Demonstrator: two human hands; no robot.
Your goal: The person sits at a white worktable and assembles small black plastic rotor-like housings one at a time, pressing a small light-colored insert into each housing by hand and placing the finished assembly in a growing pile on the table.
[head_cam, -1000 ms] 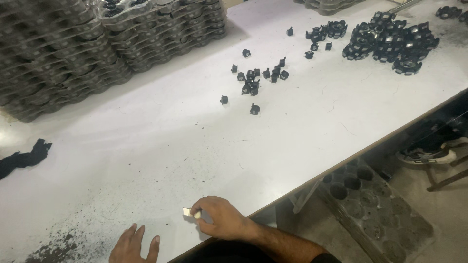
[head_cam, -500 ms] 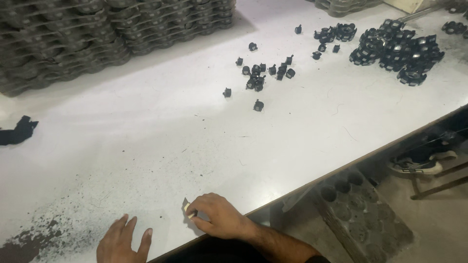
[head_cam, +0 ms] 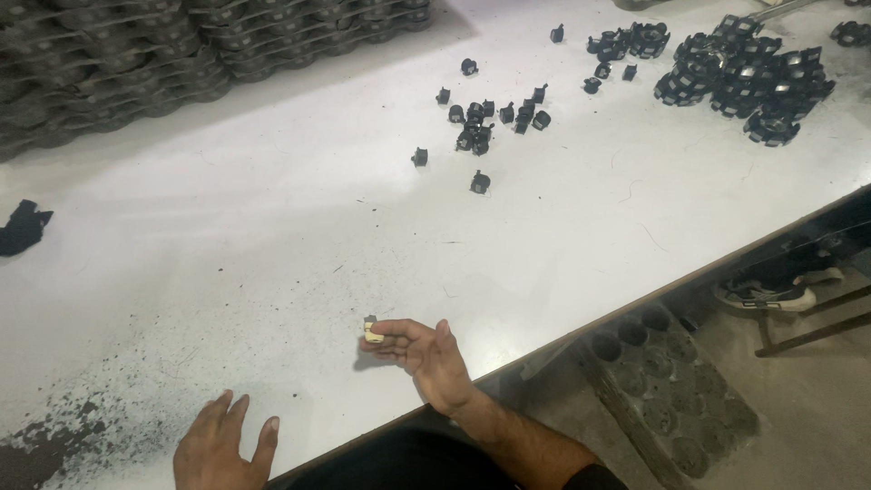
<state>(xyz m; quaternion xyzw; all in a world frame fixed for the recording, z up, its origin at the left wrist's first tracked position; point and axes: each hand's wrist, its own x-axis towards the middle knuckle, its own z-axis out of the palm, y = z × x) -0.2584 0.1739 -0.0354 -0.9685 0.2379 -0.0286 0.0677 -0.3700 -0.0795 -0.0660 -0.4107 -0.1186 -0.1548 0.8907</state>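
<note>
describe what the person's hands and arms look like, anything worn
Both hands are bare: no gloves, rings or watch visible. The left hand shows only to the wrist. The right hand leads to a bare forearm, with a dark sleeve starting near the elbow.

I see a pale tan small block (head_cam: 372,332) on the white table (head_cam: 272,236), black plastic parts (head_cam: 494,118) scattered, and grey stacked trays (head_cam: 136,63).

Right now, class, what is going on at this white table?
A person stands at a white worktable. Their right hand pinches a small pale block-shaped piece just above the tabletop, while the left hand rests open, palm down, near dark gritty debris. Small black moulded parts lie scattered farther off, beside stacked grey trays.
</note>
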